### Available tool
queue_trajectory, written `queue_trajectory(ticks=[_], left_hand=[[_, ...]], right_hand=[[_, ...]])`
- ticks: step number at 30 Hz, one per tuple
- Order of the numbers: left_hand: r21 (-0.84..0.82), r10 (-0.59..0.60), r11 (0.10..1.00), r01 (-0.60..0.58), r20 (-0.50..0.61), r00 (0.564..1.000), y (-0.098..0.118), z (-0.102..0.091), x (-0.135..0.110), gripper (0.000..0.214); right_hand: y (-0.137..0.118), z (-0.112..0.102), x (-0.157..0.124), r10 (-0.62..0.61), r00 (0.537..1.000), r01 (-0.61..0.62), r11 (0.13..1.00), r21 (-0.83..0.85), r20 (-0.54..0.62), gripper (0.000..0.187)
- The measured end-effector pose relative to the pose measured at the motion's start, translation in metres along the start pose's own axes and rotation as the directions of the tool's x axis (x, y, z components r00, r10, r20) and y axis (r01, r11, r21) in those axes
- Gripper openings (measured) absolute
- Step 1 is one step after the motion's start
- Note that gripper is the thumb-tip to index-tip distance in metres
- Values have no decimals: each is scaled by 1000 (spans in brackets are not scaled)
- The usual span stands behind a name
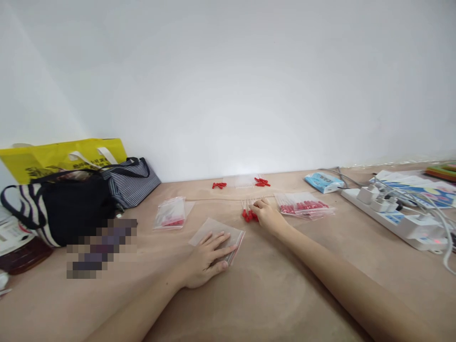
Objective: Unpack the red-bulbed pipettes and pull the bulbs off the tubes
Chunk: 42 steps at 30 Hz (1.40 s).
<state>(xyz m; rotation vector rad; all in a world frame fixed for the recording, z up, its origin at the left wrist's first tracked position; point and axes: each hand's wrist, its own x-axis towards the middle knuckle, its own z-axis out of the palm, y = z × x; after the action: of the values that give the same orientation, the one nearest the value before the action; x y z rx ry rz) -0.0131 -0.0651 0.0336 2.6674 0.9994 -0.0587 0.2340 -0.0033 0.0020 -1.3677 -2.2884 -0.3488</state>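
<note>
My left hand [210, 256] lies flat with its fingers spread, pressing on a clear zip bag [203, 229] on the table. My right hand [264, 212] reaches further forward, its fingers bent and closed over a small row of thin pale sticks with red ends [245, 216]. The hand hides part of that row, and how many sticks the fingers hold cannot be seen. To its right lie several clear zip bags with red-ended sticks [308, 205] inside. Left of the row is another small stack of zip bags [170, 213] with red showing through.
Near the wall are two loose groups of red pieces [219, 185] [262, 182], with a clear sheet between them. A blue packet [323, 182], a white power strip [395, 221] with cables and printed papers stand right. Bags, including a black one [80, 204], stand left.
</note>
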Motion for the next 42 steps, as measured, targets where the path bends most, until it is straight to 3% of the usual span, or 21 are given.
queue_trajectory(ticks=[5, 20, 23, 27, 30, 33, 35, 37, 38, 40, 42], left_hand=[[-7, 3, 1000, -3, -15, 1000, 1, 1, 0, 44], [-58, 23, 998, -26, -48, 999, -3, 3, 0, 41], [-51, 27, 998, -29, -55, 998, -5, 4, -1, 41], [-71, 28, 997, -35, -93, 995, -9, 5, -2, 39], [-90, 12, 996, -28, -177, 984, -10, 7, -2, 37], [-95, -28, 995, 4, -249, 968, -10, 10, -1, 39], [-89, -45, 996, 22, -261, 964, -11, 11, 0, 38], [-94, -114, 992, 88, -325, 939, -15, 12, 2, 36], [-109, -179, 983, 148, -384, 906, -18, 12, 2, 34], [-177, -332, 943, 281, -498, 801, -26, 11, 2, 33], [-267, -453, 892, 366, -538, 711, -36, 9, -1, 34]], right_hand=[[-3, -2, -3, -17, 996, 18, 1000, -19, 82, 28], [5, -6, -15, 40, 998, -42, 998, 56, 44, 19], [2, -6, -18, 63, 998, -62, 996, 57, -11, 20], [-11, -6, -27, 102, 979, -79, 988, 132, -176, 22], [-27, -10, -34, -2, 983, 53, 961, 271, -185, 23], [-43, -16, -39, -218, 973, 232, 883, 408, -83, 30], [-50, -20, -40, -328, 945, 288, 836, 467, 4, 36], [-53, -22, -41, -369, 927, 286, 817, 502, 73, 37], [-53, -23, -42, -371, 924, 273, 813, 515, 95, 37], [-52, -23, -42, -364, 924, 249, 807, 535, 119, 37], [-51, -23, -42, -368, 921, 243, 798, 551, 127, 37]])
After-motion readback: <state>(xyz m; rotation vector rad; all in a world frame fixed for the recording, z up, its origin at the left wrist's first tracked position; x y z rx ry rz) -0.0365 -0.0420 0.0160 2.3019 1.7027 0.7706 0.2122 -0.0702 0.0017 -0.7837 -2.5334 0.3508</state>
